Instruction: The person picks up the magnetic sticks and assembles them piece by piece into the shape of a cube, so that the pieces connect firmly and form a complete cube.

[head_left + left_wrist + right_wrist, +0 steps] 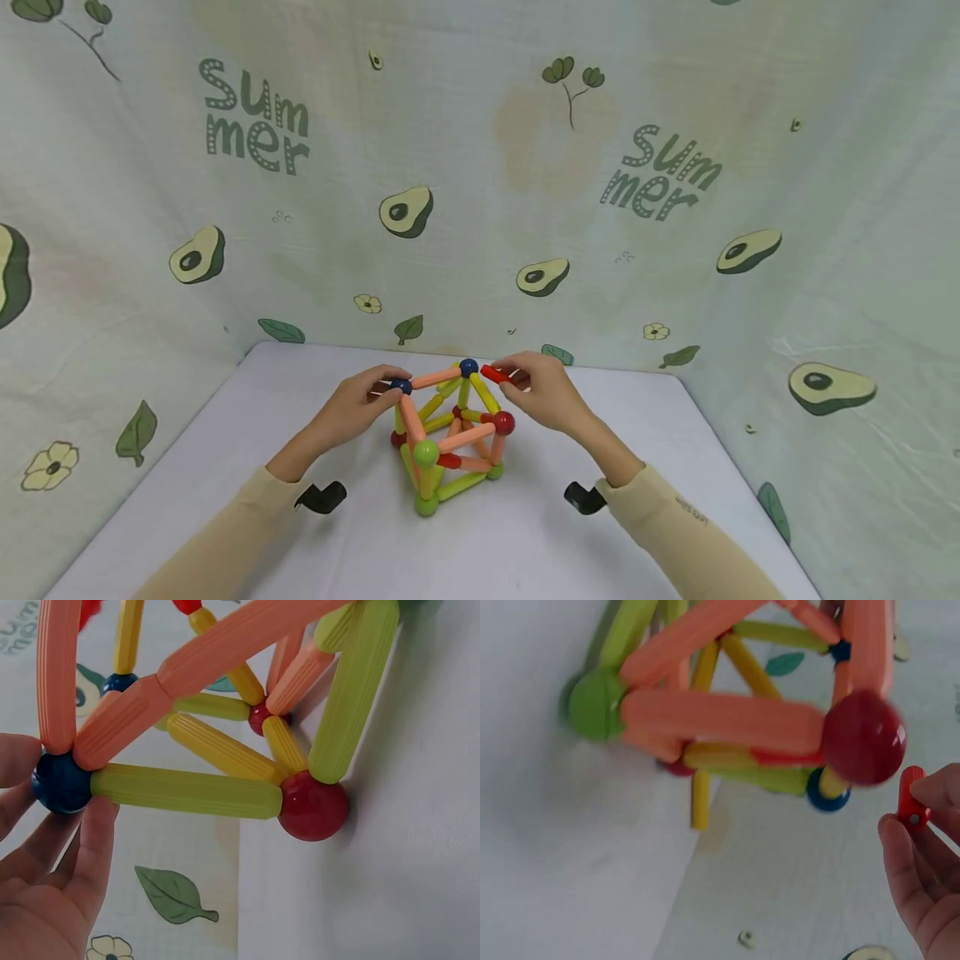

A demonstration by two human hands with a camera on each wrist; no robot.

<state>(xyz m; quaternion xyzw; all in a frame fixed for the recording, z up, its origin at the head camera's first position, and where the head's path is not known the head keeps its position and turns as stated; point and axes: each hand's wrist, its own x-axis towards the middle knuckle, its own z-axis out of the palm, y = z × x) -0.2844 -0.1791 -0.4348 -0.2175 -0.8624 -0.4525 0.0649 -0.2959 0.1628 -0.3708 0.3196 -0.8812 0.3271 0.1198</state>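
Observation:
A frame of magnetic sticks and balls stands on the table, with salmon, yellow and lime sticks joined by coloured balls. My left hand (pixel 354 408) pinches the dark blue ball (pixel 61 784) at its upper left corner, where two salmon sticks and a lime stick (pixel 187 792) meet. Between thumb and fingers, my right hand (pixel 547 392) holds a short red magnetic stick (pixel 913 796), its metal end showing in the right wrist view. That stick is close to the frame's top blue ball (pixel 468 367). Below it, a larger red ball (pixel 504 423) forms the right upper corner.
The frame rests on lime balls such as the front one (pixel 426 505) on a white table (pixel 495 550). A printed cloth (pixel 465 150) with avocados hangs behind and along both sides. Black wrist mounts (pixel 322 497) stick out from both sleeves.

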